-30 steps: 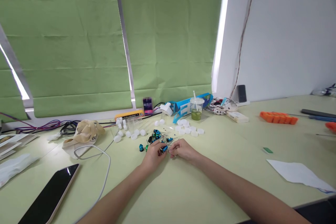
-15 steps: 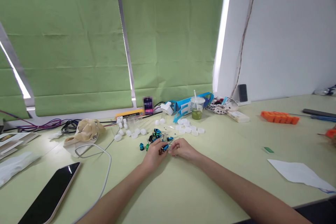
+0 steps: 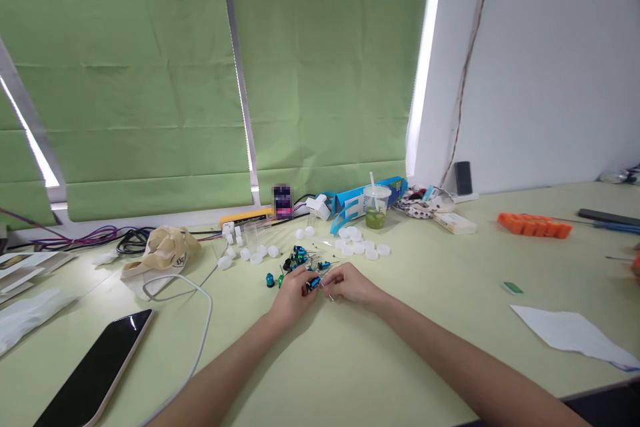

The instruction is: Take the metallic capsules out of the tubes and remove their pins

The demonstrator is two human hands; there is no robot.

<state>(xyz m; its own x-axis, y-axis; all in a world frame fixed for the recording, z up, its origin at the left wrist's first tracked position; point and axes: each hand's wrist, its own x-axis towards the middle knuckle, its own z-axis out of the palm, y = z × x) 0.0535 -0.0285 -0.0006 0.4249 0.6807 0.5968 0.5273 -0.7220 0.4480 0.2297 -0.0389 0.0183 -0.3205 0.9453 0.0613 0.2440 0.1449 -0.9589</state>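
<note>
- Head view, step in hand: close two-handed work on one small blue part [image 3: 314, 283], held just above or against the table [image 3: 310, 373]; which of the two I cannot tell. It lies between the hands, at the near edge of a pile of small parts [image 3: 299, 252] in blue, green and black.
- Left hand [image 3: 291, 297]: fingers clamped on the blue part, its far end showing past the fingertips.
- Right hand [image 3: 353, 285]: fingers together in a pinch on a thin metallic piece [image 3: 331, 297], whose tip slants down towards the person. Whether it joins the blue part is too small to tell.
- Judgement: handling at this point calls for a steady left grip and a fine, light pinch on the right, as the pieces are slim and could slip or bend.
- Around them: a loose blue piece [image 3: 270, 280] stands left of the pile; white caps [image 3: 359, 248] lie beyond the right hand.
- Against the earlier frames: both hands stay in nearly the same place, but the thin metallic piece now shows clearly below the right fingertips, where it was hardly visible.
</note>
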